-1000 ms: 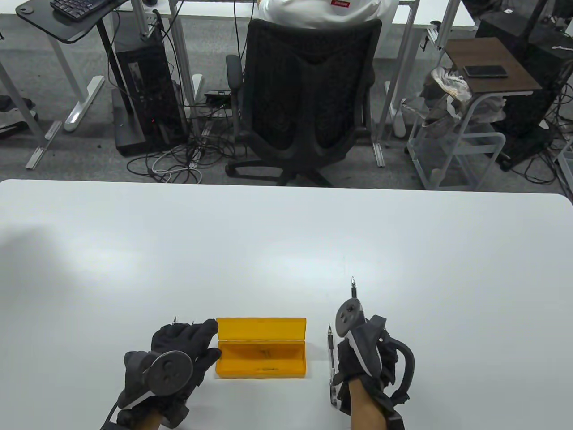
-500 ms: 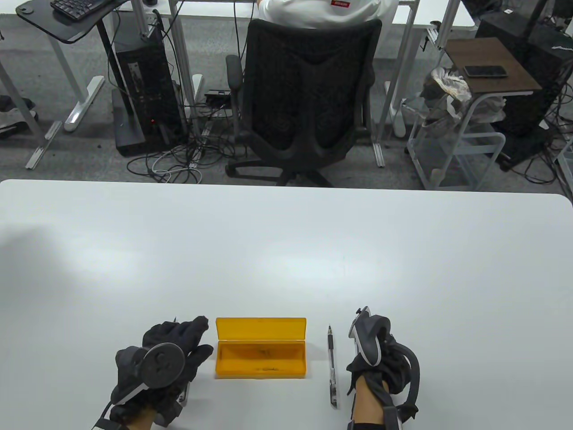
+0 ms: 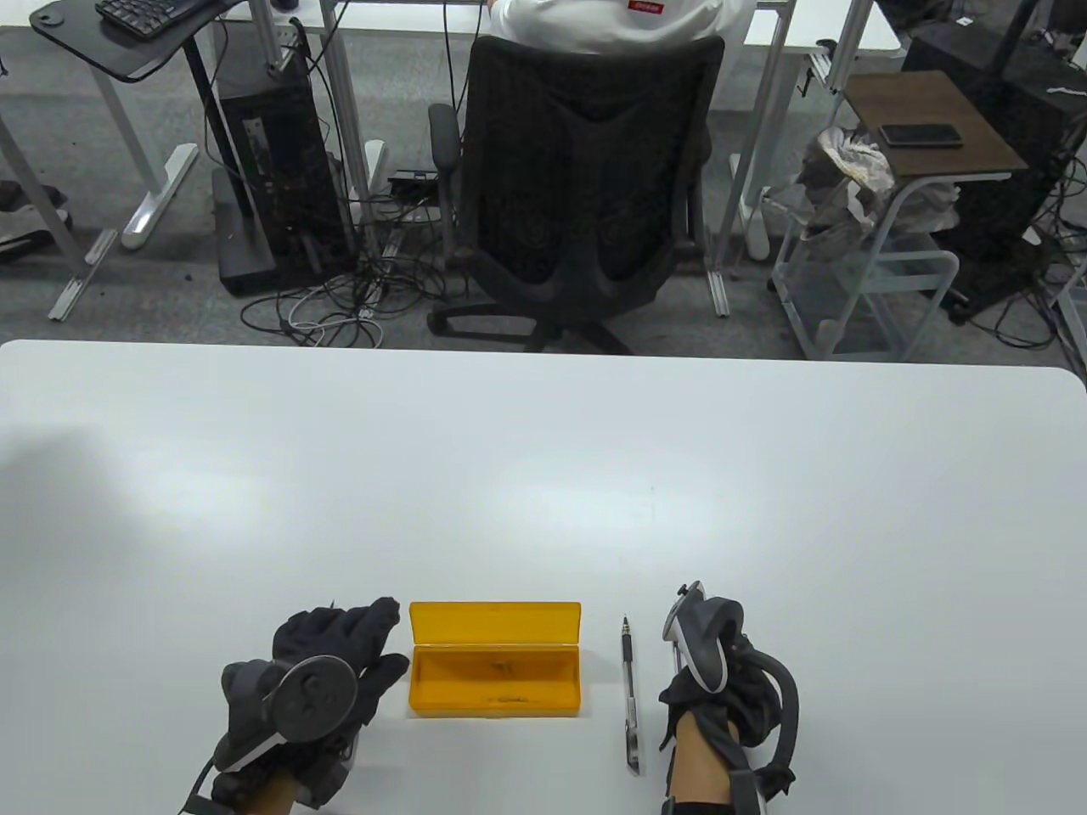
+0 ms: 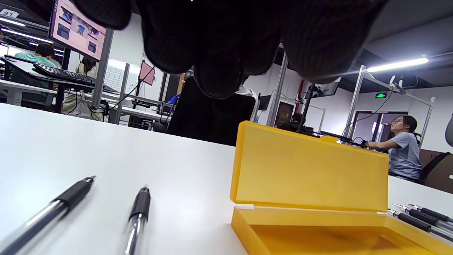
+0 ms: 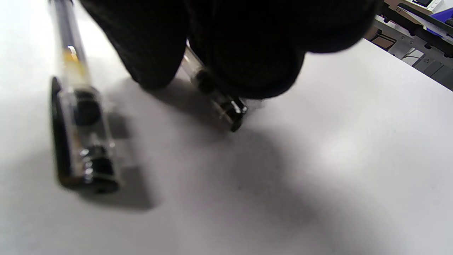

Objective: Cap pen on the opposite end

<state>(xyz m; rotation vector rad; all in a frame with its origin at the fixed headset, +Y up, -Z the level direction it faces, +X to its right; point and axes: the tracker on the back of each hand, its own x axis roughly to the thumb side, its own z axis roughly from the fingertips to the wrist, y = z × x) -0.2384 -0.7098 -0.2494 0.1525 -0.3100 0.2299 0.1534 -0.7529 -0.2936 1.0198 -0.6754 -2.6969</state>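
Beyond the far edge of the white table (image 3: 543,441) stands a black mesh office chair (image 3: 577,178) on grey carpet. Left of the chair sits a black computer tower (image 3: 272,187) amid tangled cables; right of it, a small wooden-topped cart (image 3: 930,119).

Black knit gloves (image 3: 340,645), grey-white trackers (image 3: 701,637), bare wrists, possibly cabled.

bright overhead light glares softly on the white table (image 3: 543,475); wrist views are blurred, shadowed.
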